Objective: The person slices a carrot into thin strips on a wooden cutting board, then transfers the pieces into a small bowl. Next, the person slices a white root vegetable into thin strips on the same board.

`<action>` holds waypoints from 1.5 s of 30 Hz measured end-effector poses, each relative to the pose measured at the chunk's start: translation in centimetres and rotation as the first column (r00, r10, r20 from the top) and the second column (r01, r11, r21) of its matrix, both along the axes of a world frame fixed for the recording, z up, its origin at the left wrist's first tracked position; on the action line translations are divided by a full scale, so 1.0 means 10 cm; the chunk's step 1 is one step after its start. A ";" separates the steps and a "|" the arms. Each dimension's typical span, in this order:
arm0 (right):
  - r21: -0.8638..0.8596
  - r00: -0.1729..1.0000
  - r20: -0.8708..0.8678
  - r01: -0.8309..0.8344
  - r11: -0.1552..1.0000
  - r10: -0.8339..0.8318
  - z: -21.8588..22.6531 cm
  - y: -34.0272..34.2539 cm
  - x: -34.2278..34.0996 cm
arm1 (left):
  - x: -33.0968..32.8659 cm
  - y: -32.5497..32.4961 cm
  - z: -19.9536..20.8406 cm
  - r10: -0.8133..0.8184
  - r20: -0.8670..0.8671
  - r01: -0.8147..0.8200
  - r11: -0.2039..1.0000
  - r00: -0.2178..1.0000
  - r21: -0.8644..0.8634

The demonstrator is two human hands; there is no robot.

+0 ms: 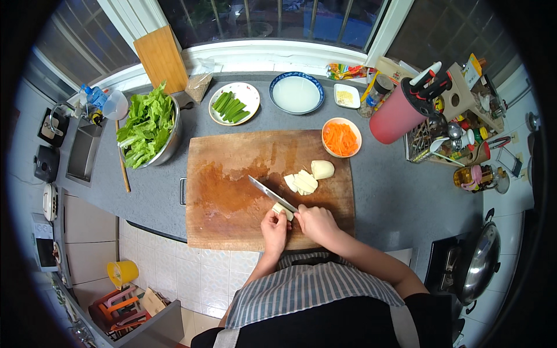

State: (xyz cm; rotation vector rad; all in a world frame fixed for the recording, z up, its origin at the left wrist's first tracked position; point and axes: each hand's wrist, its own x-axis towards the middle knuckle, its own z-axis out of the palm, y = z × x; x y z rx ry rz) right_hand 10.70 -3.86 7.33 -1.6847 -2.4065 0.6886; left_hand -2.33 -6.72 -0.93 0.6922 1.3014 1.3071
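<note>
My right hand (318, 225) is wrapped round the handle of a kitchen knife (270, 191), whose blade points away to the left over the wooden cutting board (217, 226). The blade lies against a pale, peeled vegetable piece (283, 211) near the board's front edge. My left hand (274, 230) grips that piece, fingers bent close beside the blade. Further up the board rest pale vegetable slices (303, 182), overlapping one another, and a thick peeled chunk (322, 169). Its exact kind I cannot tell.
Behind the board stand a bowl of carrot pieces (341, 138), a blue-rimmed bowl (296, 93) of cloudy liquid and a plate (235, 104) of green vegetable pieces. Leafy greens (145, 124) fill a metal bowl at left. A red knife block (400, 113) stands right.
</note>
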 end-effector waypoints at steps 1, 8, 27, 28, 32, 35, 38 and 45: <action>0.004 1.000 -0.020 0.018 1.000 -0.017 -0.05 0.04 0.02 | 0.00 -0.01 0.01 0.000 0.008 0.000 1.000 1.000 -0.005; -0.029 0.999 -0.016 0.034 0.999 -0.035 0.28 -0.26 0.27 | 0.01 -0.02 0.01 0.004 0.012 -0.004 1.000 1.000 0.008; -0.129 0.989 0.109 -0.084 0.988 0.098 0.52 -0.19 0.25 | 0.04 -0.05 -0.08 0.015 -0.059 -0.017 0.999 0.998 -0.034; -0.119 0.988 0.111 -0.091 0.989 0.104 0.53 -0.18 0.25 | 0.04 -0.05 -0.07 0.015 -0.057 -0.017 0.999 0.998 -0.036; -0.094 0.987 0.112 -0.104 0.990 0.114 0.53 -0.15 0.23 | 0.06 -0.04 -0.07 0.032 -0.049 -0.033 0.999 0.998 -0.025; -0.087 0.992 0.092 -0.084 0.993 0.092 0.53 -0.14 0.19 | 0.05 -0.03 -0.05 0.047 -0.043 -0.048 0.999 0.998 -0.017; -0.049 0.993 0.082 -0.076 0.996 0.080 0.50 -0.13 0.18 | 0.04 -0.01 -0.03 0.055 -0.021 -0.055 0.998 0.998 0.004; -0.104 0.986 0.153 -0.048 0.993 0.064 0.56 -0.29 0.29 | 0.05 -0.02 0.01 0.060 -0.082 -0.060 0.998 0.995 -0.006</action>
